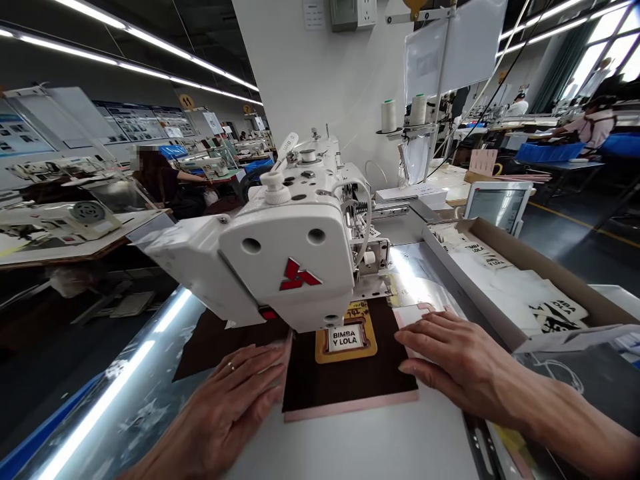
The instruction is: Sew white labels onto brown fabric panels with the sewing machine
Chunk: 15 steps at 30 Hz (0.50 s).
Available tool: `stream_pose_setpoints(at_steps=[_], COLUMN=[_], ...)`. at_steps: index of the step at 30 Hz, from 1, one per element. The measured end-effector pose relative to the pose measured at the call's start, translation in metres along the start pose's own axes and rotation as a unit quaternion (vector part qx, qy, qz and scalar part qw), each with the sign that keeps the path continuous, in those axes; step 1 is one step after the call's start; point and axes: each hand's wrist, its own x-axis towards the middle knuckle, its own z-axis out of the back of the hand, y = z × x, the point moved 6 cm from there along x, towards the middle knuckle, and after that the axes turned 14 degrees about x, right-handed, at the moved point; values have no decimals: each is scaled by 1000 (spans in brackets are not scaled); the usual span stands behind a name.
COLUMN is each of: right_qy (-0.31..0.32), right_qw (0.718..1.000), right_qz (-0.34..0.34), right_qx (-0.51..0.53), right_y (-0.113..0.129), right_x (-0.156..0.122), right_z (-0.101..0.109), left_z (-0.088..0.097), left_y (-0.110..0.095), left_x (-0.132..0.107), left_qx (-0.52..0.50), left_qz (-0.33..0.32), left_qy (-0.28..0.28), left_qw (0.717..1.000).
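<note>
A dark brown panel (345, 387) with a pinkish edge lies flat under the head of a white sewing machine (287, 233). On the panel, a yellow frame (320, 353) surrounds a white label (345, 338) printed "BIMBA Y LOLA". My left hand (235, 397) rests beside the panel's left edge, fingers stretched out and touching it. My right hand (450, 350) lies at the opposite edge, its fingers extended, the tips on the panel. The machine head hides the needle area and part of the frame's top.
At the right stands a long cardboard box (555, 267) holding many printed labels. Behind it is a control screen (500, 203). Two thread cones (389, 116) stand on a holder at the back. Another dark piece (215, 340) lies left of the machine. Other people sit at distant workstations.
</note>
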Motion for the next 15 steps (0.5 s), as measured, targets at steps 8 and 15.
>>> stream_pose_setpoints(at_steps=[8,15], right_qy=[76,82], right_qw=[997,995], right_qz=[-33,-34], right_qx=[-7,-35], right_y=[1,-3], right_x=[1,10], right_z=[-29,-44], left_z=[-24,-22], left_y=[-6,-19], left_x=[11,37], left_qx=[-3,-48], left_qz=[40,21], left_qy=[65,19], left_qw=[997,998])
